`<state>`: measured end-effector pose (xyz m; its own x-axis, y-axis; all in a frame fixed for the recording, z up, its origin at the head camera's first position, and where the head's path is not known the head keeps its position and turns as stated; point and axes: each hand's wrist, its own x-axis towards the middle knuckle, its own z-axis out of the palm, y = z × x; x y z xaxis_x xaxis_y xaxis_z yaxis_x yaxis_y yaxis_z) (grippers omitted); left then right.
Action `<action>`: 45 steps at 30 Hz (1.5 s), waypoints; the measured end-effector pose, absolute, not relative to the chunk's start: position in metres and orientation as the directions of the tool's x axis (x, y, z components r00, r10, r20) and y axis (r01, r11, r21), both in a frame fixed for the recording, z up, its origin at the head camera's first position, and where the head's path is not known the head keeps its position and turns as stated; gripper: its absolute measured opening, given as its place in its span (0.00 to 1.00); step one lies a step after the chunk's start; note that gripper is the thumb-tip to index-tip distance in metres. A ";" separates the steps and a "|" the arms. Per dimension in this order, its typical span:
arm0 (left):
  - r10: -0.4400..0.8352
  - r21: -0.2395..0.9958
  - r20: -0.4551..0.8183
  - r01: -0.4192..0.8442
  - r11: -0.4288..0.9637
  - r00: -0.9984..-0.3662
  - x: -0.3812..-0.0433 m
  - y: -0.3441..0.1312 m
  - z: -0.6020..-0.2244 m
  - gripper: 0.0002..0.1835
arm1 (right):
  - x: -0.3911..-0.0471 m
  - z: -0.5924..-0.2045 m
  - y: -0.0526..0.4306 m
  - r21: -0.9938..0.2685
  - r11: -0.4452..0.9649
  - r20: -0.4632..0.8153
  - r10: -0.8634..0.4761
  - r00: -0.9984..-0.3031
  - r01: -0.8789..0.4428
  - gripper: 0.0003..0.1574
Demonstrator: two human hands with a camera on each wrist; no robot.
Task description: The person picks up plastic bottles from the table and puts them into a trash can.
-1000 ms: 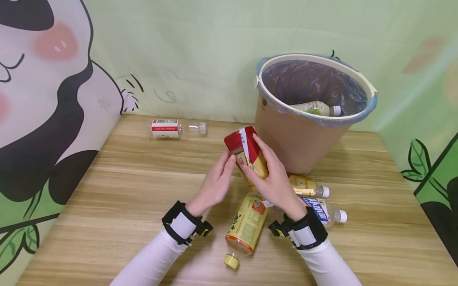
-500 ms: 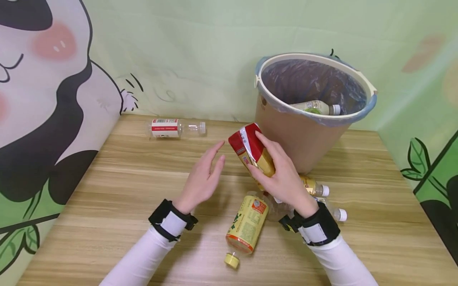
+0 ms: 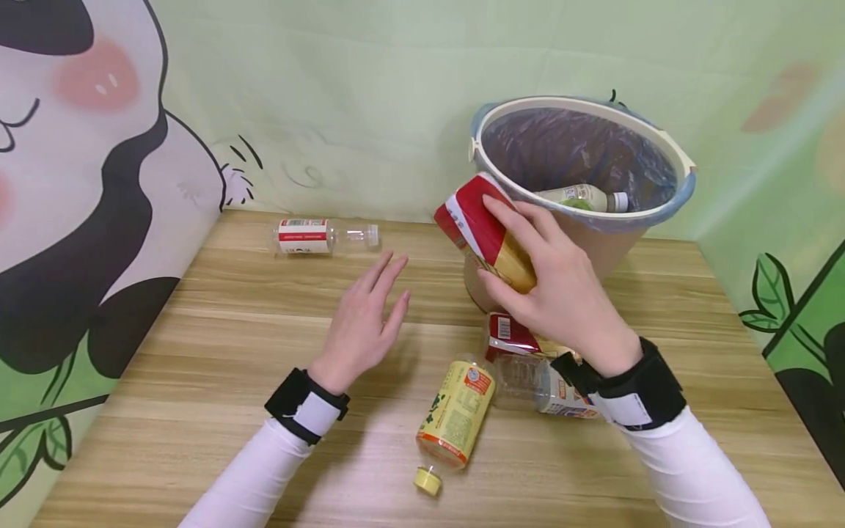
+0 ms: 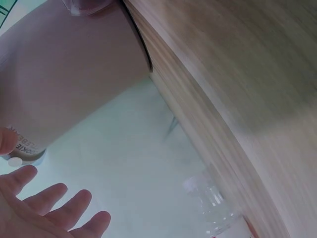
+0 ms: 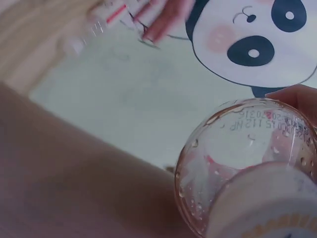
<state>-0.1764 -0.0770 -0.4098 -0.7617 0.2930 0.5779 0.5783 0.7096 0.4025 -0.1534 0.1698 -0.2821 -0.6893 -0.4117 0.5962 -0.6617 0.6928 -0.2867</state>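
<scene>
My right hand [image 3: 568, 293] grips a plastic bottle [image 3: 488, 220] with a red and gold label, raised in front of the bin [image 3: 617, 246] and tilted toward its rim. In the right wrist view the bottle's clear shoulder [image 5: 237, 134] and white cap [image 5: 272, 208] face the camera, with droplets inside. Fingers lie over the label and the thumb is underneath. My left hand [image 3: 359, 315] hovers over the table left of the bin, fingers spread and holding nothing; the left wrist view shows its loose fingertips [image 4: 74, 206].
A yellow-labelled bottle [image 3: 455, 411] lies at the front. Right of it lie a red-labelled bottle [image 3: 508, 334] and a clear bottle [image 3: 518, 378], partly behind the right arm. Another clear bottle [image 3: 304, 236] lies at the back left. A pale bottle [image 3: 581, 196] sits inside the lined bin.
My left hand has let go of the red and gold bottle and drawn back left. The right hand has lifted the bottle up and rightward, close to the bin's rim.
</scene>
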 end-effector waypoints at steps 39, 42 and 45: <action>0.290 0.423 0.553 0.563 0.710 -0.781 -0.178 -0.073 -0.420 0.27 | -0.235 -0.193 0.240 -0.170 0.904 0.550 -0.244 -0.799 -0.393 0.33; 0.289 0.422 0.553 0.561 0.712 -0.782 -0.178 -0.073 -0.420 0.27 | -0.235 -0.195 0.241 -0.165 0.908 0.531 -0.248 -0.810 -0.386 0.31; 0.288 0.423 0.552 0.561 0.711 -0.782 -0.177 -0.073 -0.421 0.27 | -0.235 -0.197 0.242 -0.168 0.909 0.518 -0.249 -0.818 -0.382 0.31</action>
<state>-0.1772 -0.0731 -0.4206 -0.7822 0.2884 0.5523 0.5611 0.7114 0.4232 -0.2347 0.2415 -0.1965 -0.8185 -0.2488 0.5179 -0.3825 0.9086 -0.1680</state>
